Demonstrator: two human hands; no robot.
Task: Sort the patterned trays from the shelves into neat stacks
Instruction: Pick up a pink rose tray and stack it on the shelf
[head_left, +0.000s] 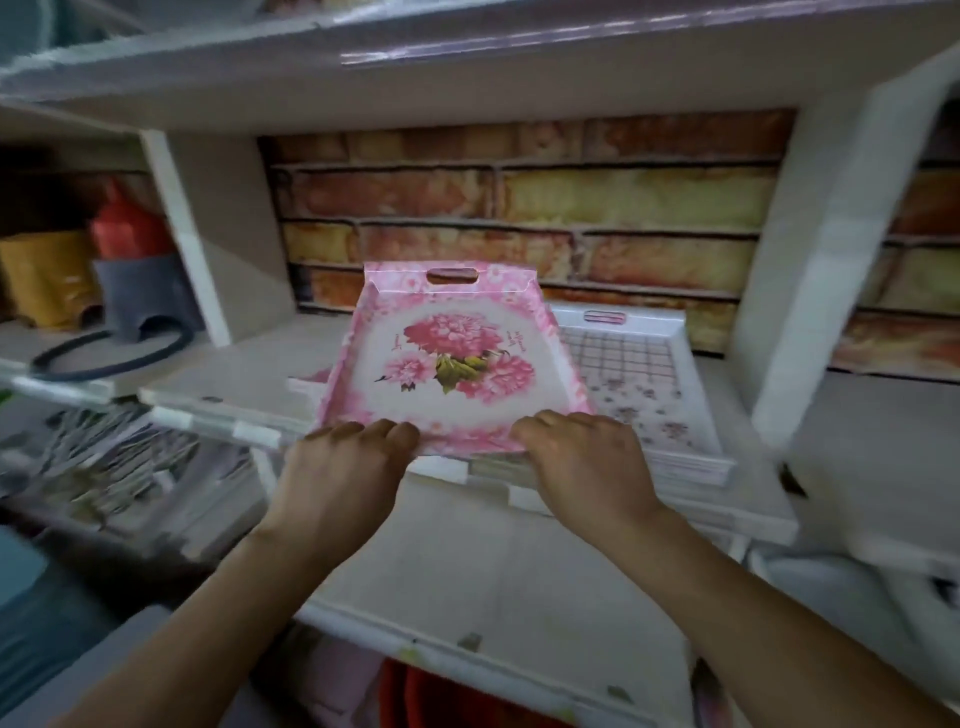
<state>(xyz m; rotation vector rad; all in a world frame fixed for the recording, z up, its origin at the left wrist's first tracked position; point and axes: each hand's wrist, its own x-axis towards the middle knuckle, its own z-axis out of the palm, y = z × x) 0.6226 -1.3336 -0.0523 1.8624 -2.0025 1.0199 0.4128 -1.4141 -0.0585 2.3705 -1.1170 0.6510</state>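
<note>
A pink tray (447, 364) printed with large pink flowers sits tilted on the middle shelf, its far handle slot raised. My left hand (348, 462) grips its near rim at the left, fingers curled over the edge. My right hand (582, 457) grips the same rim at the right. Beside it on the right stands a stack of white trays (644, 384) with a grid and small flower pattern. Part of another white tray edge (306, 384) shows beneath the pink tray at its left.
The white shelf (234, 379) has a brick-pattern back wall (519, 208) and white side dividers (810, 260). The left compartment holds a yellow bag (47, 275), a red item (124, 228) and a dark hoop (104, 358). Lower shelves (493, 571) lie below my arms.
</note>
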